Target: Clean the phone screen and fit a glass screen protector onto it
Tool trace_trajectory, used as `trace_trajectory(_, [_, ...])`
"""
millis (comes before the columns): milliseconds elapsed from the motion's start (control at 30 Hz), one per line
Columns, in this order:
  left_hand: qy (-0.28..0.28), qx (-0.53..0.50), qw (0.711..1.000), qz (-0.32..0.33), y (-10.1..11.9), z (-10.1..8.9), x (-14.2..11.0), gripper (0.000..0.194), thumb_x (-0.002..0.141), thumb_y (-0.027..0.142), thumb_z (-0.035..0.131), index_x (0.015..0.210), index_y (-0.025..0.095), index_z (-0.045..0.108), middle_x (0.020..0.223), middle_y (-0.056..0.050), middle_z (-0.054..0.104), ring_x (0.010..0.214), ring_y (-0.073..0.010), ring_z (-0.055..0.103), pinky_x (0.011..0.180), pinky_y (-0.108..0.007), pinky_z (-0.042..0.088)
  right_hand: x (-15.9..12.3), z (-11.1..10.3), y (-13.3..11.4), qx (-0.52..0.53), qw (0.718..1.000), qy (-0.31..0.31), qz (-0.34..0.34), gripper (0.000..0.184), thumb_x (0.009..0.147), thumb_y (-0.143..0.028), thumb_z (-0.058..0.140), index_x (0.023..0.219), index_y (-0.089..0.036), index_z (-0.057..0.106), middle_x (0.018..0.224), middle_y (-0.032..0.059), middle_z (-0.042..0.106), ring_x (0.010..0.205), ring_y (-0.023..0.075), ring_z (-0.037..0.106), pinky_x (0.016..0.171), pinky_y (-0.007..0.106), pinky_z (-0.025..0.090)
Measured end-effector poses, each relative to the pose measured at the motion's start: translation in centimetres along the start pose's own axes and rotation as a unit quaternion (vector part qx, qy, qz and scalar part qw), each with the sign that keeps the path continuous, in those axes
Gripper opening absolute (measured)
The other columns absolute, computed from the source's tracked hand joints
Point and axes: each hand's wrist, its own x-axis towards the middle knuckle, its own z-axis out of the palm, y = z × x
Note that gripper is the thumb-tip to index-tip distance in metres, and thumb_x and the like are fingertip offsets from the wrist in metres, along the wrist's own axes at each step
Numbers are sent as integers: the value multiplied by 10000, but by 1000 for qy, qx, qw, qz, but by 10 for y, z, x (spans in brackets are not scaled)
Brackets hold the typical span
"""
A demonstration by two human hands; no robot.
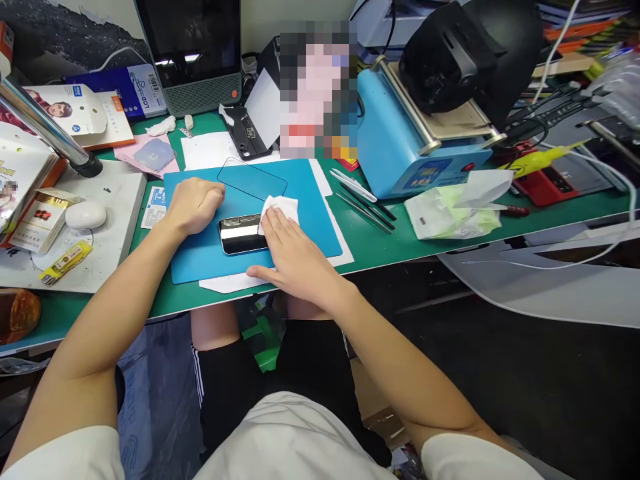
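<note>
A phone [244, 235] with a glossy, reflective screen lies flat on the blue mat [195, 263]. My right hand [295, 257] presses a folded white tissue [285, 207] against the phone's right end, fingers laid over it and the thumb apart. To the left of the phone, my left hand [197, 205] rests on the mat curled into a fist; nothing shows in it, though its inner side is hidden. Just beyond both hands is a thin black rectangular outline [253, 179], perhaps a frame or a clear sheet with a black edge.
Tweezers [364, 212] and pen-like tools lie right of the mat, before a blue machine [395, 140] and a tissue pack [453, 210]. Behind stand an open black case [245, 133] and a dark screen [193, 53]. A lamp pole [50, 123] and boxes crowd the left.
</note>
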Motion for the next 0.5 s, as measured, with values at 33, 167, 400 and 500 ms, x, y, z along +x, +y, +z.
trace_trajectory(33, [-1, 2, 1000, -1, 0, 0, 0, 313, 944, 345, 343, 649, 259, 404, 650, -58, 531, 647, -241, 424, 669, -407, 270, 6, 0, -6, -2, 1000, -2, -5, 1213, 1039, -877, 375, 1738, 102, 220, 1835, 340, 151, 1751, 433, 147, 1410, 657, 217])
trace_trajectory(167, [0, 11, 1000, -1, 0, 0, 1, 309, 946, 349, 347, 652, 261, 383, 644, -54, 506, 650, -239, 414, 666, -404, 252, 27, 6, -35, -10, 999, -5, -41, 1257, 1011, -894, 445, 1736, 108, 218, 1839, 328, 152, 1757, 420, 128, 1422, 607, 209])
trace_trajectory(400, [3, 19, 1000, 9, 0, -2, 0, 317, 950, 306, 363, 645, 244, 428, 653, -57, 563, 647, -223, 459, 658, -400, 271, 25, 18, -67, -15, 993, 18, -117, 1258, 992, -881, 514, 1709, 128, 283, 1820, 348, 201, 1743, 447, 189, 1422, 606, 222])
trace_trajectory(500, [5, 21, 1000, 6, 0, -2, -1, 316, 944, 305, 363, 641, 243, 423, 650, -60, 559, 645, -224, 455, 654, -398, 275, 11, 20, -67, -14, 989, 16, -147, 1247, 1002, -894, 458, 1703, 125, 302, 1824, 327, 222, 1741, 434, 209, 1420, 600, 246])
